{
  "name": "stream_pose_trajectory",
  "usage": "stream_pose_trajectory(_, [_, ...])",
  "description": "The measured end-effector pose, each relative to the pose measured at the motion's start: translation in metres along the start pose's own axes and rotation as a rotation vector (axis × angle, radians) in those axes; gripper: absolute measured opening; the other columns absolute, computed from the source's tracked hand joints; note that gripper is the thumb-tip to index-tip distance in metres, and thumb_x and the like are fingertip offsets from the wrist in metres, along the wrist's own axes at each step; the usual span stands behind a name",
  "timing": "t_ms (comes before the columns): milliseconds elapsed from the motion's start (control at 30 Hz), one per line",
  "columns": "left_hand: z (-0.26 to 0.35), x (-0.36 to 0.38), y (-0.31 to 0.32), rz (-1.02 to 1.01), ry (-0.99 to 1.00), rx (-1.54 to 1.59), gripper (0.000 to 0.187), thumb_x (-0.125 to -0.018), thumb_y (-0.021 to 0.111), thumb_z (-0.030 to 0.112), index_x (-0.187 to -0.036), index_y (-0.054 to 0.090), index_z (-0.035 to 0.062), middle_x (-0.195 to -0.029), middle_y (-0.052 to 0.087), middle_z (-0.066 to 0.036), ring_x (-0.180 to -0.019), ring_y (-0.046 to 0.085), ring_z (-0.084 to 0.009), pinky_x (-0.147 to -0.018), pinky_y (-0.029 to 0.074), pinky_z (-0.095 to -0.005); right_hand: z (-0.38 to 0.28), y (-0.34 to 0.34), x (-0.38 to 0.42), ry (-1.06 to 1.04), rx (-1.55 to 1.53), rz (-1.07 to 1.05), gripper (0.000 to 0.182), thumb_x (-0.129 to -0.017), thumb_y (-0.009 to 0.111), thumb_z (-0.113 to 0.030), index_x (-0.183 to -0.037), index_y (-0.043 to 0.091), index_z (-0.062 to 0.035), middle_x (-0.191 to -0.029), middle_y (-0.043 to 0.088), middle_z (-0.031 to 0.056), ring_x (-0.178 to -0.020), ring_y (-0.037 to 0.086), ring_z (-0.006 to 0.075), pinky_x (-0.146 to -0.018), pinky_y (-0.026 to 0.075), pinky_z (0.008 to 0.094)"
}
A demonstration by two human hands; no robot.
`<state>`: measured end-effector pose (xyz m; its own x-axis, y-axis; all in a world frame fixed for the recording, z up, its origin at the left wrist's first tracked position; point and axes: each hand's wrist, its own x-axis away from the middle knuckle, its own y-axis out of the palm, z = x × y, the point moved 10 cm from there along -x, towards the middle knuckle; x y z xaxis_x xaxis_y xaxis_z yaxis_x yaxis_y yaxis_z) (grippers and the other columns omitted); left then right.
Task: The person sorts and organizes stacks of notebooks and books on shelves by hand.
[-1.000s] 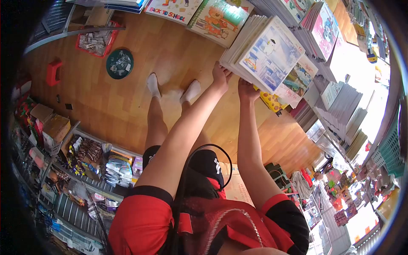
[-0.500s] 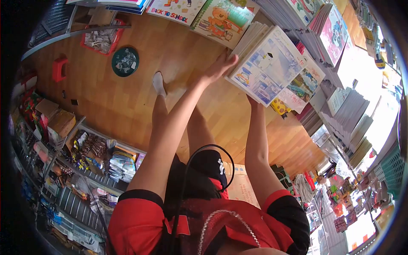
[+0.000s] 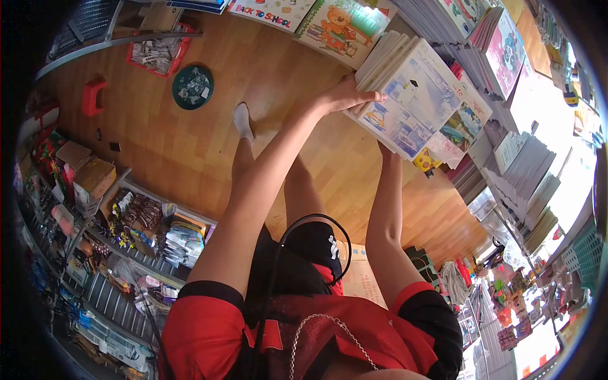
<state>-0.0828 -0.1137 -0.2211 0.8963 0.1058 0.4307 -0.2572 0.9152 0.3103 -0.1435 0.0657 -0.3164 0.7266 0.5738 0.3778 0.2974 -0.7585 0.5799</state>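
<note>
A stack of notebooks (image 3: 411,95) lies at the upper right, its top cover pale blue with a small graduation-cap figure. At its left edge my left hand (image 3: 351,95) is closed, thumb over the top cover and fingers against the side. My right hand (image 3: 386,151) reaches beneath the near edge of the same stack, and its fingers are hidden. Partly under the stack is a notebook with a landscape picture (image 3: 463,126). Just behind lies a spiral notebook with a bear (image 3: 342,28).
More notebook piles (image 3: 522,158) line the right side. A "Back to School" book (image 3: 272,11) is at the top. On the wooden floor (image 3: 190,145) stand a dark green basin (image 3: 193,87), a red basket (image 3: 161,54) and a red stool (image 3: 93,97). Goods shelves (image 3: 139,253) run along the left.
My left hand has gone from open beside the stack to closed on its left edge, thumb on top. The whole view has shifted slightly; my right hand stays under the stack.
</note>
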Motion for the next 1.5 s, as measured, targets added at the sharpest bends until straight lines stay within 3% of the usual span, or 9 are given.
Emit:
stream_pose_trajectory(333, [0.001,0.014,-0.001,0.032,-0.048,-0.003,0.093,-0.068,0.07,0.048,-0.131,0.03,-0.0092,-0.12,0.049,-0.022,-0.109,0.05,-0.0253,-0.093,0.042,-0.0343,0.012,-0.031,0.008,0.078,-0.037,0.076,0.056,-0.094,0.04,-0.044,-0.138,0.028,-0.0116,-0.139,0.034,0.0099,-0.124,0.036,0.0272,-0.104,0.031,0.0433])
stream_pose_trajectory(533, [-0.018,0.02,-0.012,0.038,-0.226,-0.053,0.122,-0.056,0.075,0.063,-0.135,0.019,-0.0107,-0.135,0.031,-0.023,-0.124,0.037,-0.0285,-0.105,0.031,-0.0355,0.019,-0.043,0.015,0.119,-0.024,0.106,0.055,-0.094,0.04,-0.043,-0.137,0.03,-0.011,-0.137,0.036,0.0101,-0.122,0.038,0.0273,-0.102,0.033,0.0432])
stream_pose_trajectory(733, [-0.049,-0.003,-0.021,0.01,-0.197,-0.129,0.132,-0.053,0.075,0.068,-0.138,0.01,-0.009,-0.138,0.023,-0.023,-0.134,0.022,-0.0302,-0.11,0.021,-0.0362,0.024,-0.051,0.017,0.146,-0.008,0.129,0.053,-0.094,0.041,-0.042,-0.136,0.032,-0.0103,-0.134,0.038,0.0104,-0.12,0.04,0.0274,-0.1,0.034,0.043])
stream_pose_trajectory(833, [-0.033,0.004,-0.016,-0.028,-0.18,-0.124,0.145,-0.051,0.072,0.072,-0.135,-0.009,-0.0147,-0.143,0.009,-0.03,-0.135,0.016,-0.0371,-0.112,0.018,-0.0352,0.028,-0.057,0.02,0.151,0.0,0.147,0.053,-0.094,0.041,-0.042,-0.135,0.033,-0.01,-0.133,0.039,0.0105,-0.118,0.041,0.0274,-0.099,0.035,0.043])
stream_pose_trajectory(933, [-0.033,0.005,-0.016,-0.01,-0.171,-0.13,0.127,-0.058,0.075,0.062,-0.14,0.006,-0.0056,-0.139,0.018,-0.023,-0.135,0.019,-0.0301,-0.111,0.019,-0.038,0.032,-0.065,0.025,0.149,0.008,0.177,0.052,-0.094,0.041,-0.041,-0.134,0.033,-0.0096,-0.132,0.04,0.0106,-0.117,0.042,0.0275,-0.098,0.036,0.0429])
stream_pose_trajectory(1233, [-0.036,0.0,0.007,-0.035,-0.067,0.102,0.111,-0.065,0.076,0.046,-0.143,0.012,0.0013,-0.14,0.029,-0.023,-0.131,0.03,-0.0305,-0.107,0.027,-0.0384,0.061,-0.134,0.065,0.24,0.056,0.407,0.05,-0.094,0.042,-0.04,-0.133,0.036,-0.0086,-0.129,0.044,0.011,-0.114,0.045,0.0276,-0.096,0.038,0.0427])
stream_pose_trajectory(1433, [-0.045,0.116,-0.006,-0.105,-0.072,0.135,0.104,-0.066,0.074,0.036,-0.144,0.012,0.0062,-0.138,0.034,-0.021,-0.127,0.034,-0.0295,-0.105,0.028,-0.0364,0.106,-0.144,0.2,0.305,0.209,0.71,0.049,-0.094,0.043,-0.039,-0.131,0.037,-0.0079,-0.127,0.046,0.0112,-0.111,0.047,0.0277,-0.094,0.04,0.0426])
stream_pose_trajectory(1467, [-0.043,0.124,-0.01,-0.068,-0.064,0.189,0.11,-0.061,0.08,0.035,-0.141,0.013,-0.0019,-0.133,0.038,-0.024,-0.124,0.038,-0.0311,-0.103,0.031,-0.0361,0.111,-0.148,0.221,0.324,0.246,0.776,0.049,-0.094,0.043,-0.039,-0.131,0.038,-0.0078,-0.127,0.046,0.0113,-0.111,0.047,0.0278,-0.094,0.04,0.0425])
stream_pose_trajectory(1500, [-0.052,0.135,-0.014,-0.059,-0.061,0.178,0.111,-0.061,0.08,0.034,-0.141,0.012,-0.0022,-0.133,0.038,-0.024,-0.125,0.037,-0.0312,-0.104,0.03,-0.036,0.118,-0.151,0.242,0.345,0.282,0.838,0.049,-0.094,0.043,-0.038,-0.131,0.038,-0.0077,-0.126,0.046,0.0113,-0.11,0.048,0.0278,-0.093,0.04,0.0425])
